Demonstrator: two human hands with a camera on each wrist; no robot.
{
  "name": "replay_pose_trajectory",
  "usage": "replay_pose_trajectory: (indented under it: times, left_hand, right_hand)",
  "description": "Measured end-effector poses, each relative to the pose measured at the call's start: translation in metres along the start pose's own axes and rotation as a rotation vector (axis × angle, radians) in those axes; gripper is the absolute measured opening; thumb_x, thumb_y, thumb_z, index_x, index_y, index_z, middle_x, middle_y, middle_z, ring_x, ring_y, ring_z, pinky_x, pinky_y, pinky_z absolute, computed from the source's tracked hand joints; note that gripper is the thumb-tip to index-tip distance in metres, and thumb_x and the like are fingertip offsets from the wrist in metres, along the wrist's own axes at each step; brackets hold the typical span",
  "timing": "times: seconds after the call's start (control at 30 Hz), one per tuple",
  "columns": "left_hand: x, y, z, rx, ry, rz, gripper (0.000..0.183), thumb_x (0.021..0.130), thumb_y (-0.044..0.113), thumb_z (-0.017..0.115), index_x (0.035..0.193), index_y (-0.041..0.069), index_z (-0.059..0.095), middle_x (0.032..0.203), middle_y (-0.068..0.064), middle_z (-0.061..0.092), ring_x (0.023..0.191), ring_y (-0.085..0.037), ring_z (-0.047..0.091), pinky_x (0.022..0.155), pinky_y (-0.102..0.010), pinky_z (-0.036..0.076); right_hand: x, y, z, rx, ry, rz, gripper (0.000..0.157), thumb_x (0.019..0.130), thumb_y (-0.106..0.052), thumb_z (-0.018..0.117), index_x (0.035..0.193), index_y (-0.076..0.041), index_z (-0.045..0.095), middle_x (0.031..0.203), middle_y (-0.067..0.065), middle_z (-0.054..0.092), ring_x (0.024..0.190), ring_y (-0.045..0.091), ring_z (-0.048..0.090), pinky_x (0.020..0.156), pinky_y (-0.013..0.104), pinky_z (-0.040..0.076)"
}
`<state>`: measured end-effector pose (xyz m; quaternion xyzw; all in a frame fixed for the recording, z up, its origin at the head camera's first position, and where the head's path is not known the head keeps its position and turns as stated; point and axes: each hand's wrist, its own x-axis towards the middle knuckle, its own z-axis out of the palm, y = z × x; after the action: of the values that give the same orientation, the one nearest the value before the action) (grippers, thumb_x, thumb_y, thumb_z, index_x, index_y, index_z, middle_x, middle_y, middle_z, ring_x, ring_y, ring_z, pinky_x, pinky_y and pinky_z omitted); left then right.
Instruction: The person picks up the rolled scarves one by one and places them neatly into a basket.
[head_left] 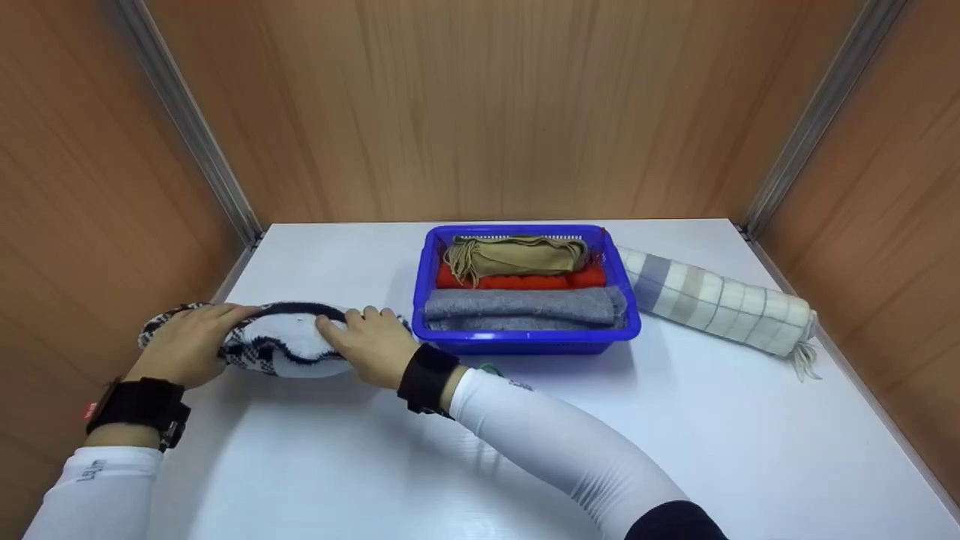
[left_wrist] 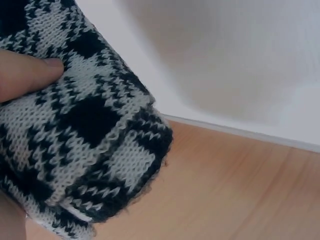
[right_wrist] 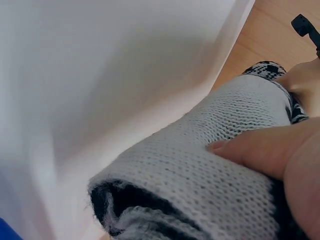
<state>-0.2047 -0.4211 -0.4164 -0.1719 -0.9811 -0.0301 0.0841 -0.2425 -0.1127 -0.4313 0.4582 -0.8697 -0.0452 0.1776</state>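
Observation:
A rolled black-and-white knit scarf stretches sideways between both hands, left of the blue basket, with its shadow falling on the white table. My left hand grips its left end from above. In the left wrist view the thumb lies across the patterned knit, near the folded end. Closer to the basket, my right hand holds the roll near its right end. The right wrist view shows the thumb pressing into the plain white knit, beside the open end of the roll. The fingers on the far side are hidden.
The blue basket stands at mid-table, holding a folded grey cloth, a red one and a tan fringed one. A rolled plaid scarf lies to its right. Wooden panels enclose the table.

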Motion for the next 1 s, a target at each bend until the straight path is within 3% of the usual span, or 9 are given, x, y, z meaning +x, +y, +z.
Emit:
replay_pose_trajectory:
  times: [0.53, 1.0]
  left_hand:
    - [0.011, 0.002, -0.031, 0.011, 0.038, -0.012, 0.082, 0.074, -0.017, 0.081, 0.149, 0.008, 0.060, 0.139, -0.032, 0.067, 0.127, -0.058, 0.062, 0.108, -0.080, 0.043]
    - [0.033, 0.013, -0.055, 0.040, 0.092, 0.043, 0.079, 0.071, -0.016, 0.078, 0.146, 0.004, 0.062, 0.135, -0.028, 0.070, 0.125, -0.055, 0.064, 0.106, -0.075, 0.047]
  right_hand:
    - [0.008, 0.017, -0.027, 0.020, 0.008, 0.004, 0.066, 0.104, -0.024, 0.070, 0.164, -0.020, 0.042, 0.126, 0.010, 0.075, 0.103, 0.027, 0.074, 0.083, 0.039, 0.064]
    - [0.006, 0.043, -0.047, -0.012, 0.050, 0.030, 0.066, 0.100, -0.019, 0.073, 0.160, -0.022, 0.046, 0.122, 0.009, 0.074, 0.098, 0.027, 0.073, 0.075, 0.038, 0.062]
